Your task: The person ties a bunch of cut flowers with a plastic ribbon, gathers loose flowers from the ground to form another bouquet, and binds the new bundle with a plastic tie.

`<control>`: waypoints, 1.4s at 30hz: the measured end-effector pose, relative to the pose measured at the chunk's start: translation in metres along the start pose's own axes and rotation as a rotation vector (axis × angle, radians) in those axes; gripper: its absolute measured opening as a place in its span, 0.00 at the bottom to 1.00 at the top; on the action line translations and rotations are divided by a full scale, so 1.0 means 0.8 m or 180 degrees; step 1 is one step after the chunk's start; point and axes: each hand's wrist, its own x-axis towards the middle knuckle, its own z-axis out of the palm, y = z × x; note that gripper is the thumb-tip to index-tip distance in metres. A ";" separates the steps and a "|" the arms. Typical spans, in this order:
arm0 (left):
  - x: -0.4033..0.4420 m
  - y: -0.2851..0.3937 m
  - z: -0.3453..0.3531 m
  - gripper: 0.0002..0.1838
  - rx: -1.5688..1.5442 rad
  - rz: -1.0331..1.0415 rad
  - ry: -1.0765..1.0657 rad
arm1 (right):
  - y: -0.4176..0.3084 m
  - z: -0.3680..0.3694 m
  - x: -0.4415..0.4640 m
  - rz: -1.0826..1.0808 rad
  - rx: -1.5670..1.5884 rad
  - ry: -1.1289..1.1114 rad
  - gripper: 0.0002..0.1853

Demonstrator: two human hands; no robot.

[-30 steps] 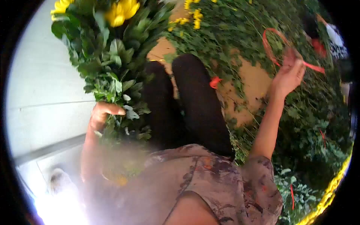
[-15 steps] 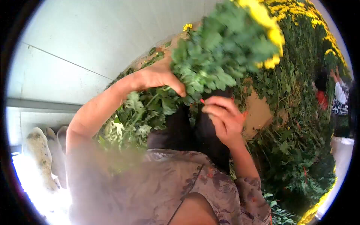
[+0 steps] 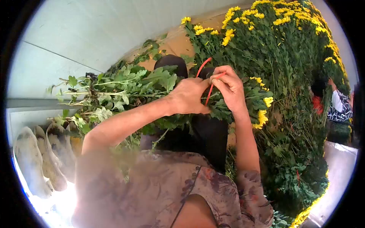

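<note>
Flower bunch: The leafy bunch (image 3: 152, 81) lies across the dark trouser legs (image 3: 213, 138) of the sitting person. Its yellow heads point to the person's right and its uneven stems to the left. The leaves are green and thick; a few look dark and withered near the stem ends.
Red ribbon: The ribbon (image 3: 209, 94) crosses the bunch near the middle, and one end stands up free. It seems only partly fastened; I see no finished knot, and the hands cover the crossing.
Left hand: This hand (image 3: 186, 95) is closed around the bunch, beside the ribbon.
Right hand: This hand (image 3: 230, 89) is narrow, with the ribbon pinched between the fingertips.
Flower pile: Many yellow flowers (image 3: 281, 41) with long stems lie beside the person. A red strip (image 3: 298, 175) shows on leaves lower down.
Co-worker: Another person (image 3: 339, 108) is at the far right.
</note>
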 end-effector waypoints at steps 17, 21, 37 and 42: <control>-0.001 -0.010 0.012 0.12 0.1195 0.0738 -0.0483 | -0.070 0.037 -0.013 -0.0702 -0.1911 0.0800 0.05; -0.005 0.013 0.016 0.06 0.0461 0.0672 0.0589 | -0.042 0.034 -0.041 0.1003 0.1178 0.1548 0.08; 0.015 -0.003 -0.015 0.11 -0.2909 -0.0939 -0.0486 | -0.045 -0.010 -0.051 0.0445 0.1562 0.0133 0.03; 0.019 -0.004 -0.037 0.11 -0.3172 -0.0755 -0.0798 | -0.033 0.000 -0.049 -0.0446 -0.1043 0.0030 0.11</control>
